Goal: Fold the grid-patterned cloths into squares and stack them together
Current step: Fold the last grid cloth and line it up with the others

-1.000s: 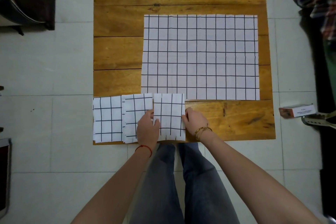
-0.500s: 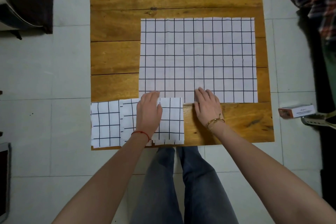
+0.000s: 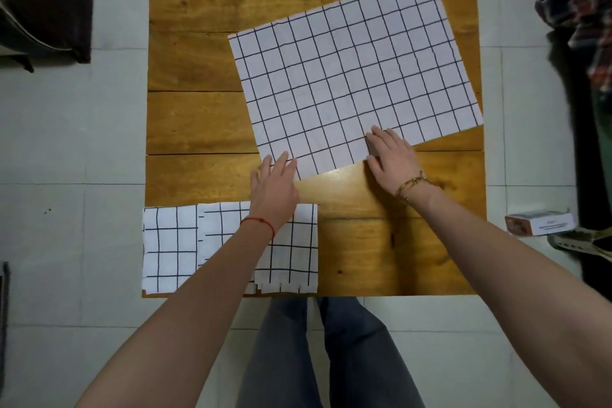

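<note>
A: Where was the big cloth (image 3: 354,73)?

B: Spread flat on the table (image 3: 195,122), skewed, its near edge rising toward the right. 3 folded squares (image 3: 169,248) sat at the near-left edge.

A: And the hands?

B: Left hand (image 3: 275,185) flat on the near-left corner; right hand (image 3: 390,156) pressed flat on the near edge, gripping nothing. Pale tiled floor (image 3: 66,142) all around.
</note>
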Demonstrator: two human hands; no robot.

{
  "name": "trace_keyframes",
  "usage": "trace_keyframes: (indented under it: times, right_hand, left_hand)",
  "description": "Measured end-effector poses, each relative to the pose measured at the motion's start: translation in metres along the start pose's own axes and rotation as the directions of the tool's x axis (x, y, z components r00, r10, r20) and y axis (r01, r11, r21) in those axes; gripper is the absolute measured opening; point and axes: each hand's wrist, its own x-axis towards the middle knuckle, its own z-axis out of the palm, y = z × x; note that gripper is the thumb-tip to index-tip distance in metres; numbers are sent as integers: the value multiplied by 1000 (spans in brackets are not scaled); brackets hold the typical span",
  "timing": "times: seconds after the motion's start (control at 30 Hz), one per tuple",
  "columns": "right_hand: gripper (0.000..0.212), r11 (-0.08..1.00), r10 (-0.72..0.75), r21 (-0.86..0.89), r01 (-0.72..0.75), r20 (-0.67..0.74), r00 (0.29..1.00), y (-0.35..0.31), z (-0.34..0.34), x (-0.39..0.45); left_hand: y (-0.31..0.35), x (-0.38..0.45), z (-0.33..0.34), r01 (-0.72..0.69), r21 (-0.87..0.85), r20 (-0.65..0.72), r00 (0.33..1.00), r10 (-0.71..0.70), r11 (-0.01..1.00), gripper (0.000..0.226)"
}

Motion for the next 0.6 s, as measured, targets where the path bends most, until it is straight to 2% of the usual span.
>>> trace_keyframes:
  times: [0.2,0.37,0.47,0.6]
  right_hand:
    - [52,999,24,-31,-26,-39,999,17,-23,34]
    - [34,999,-49,0,51,-254,966,3,-25,35]
    - [28,991,-129,-4,131,-223,966,-17,-15,28]
    - [35,978,-199,30,204,-123,972,-40,1,19]
  left_hand:
    - [26,18,-1,-30,-10,-50,998,29,1000,49]
    - [43,27,-3,-106,-68,-89,991,100,992,53]
    - [48,31,-4,-156,-126,-136,981,138,980,57]
    - [44,38,-8,-163,-178,-194,973,127,970,56]
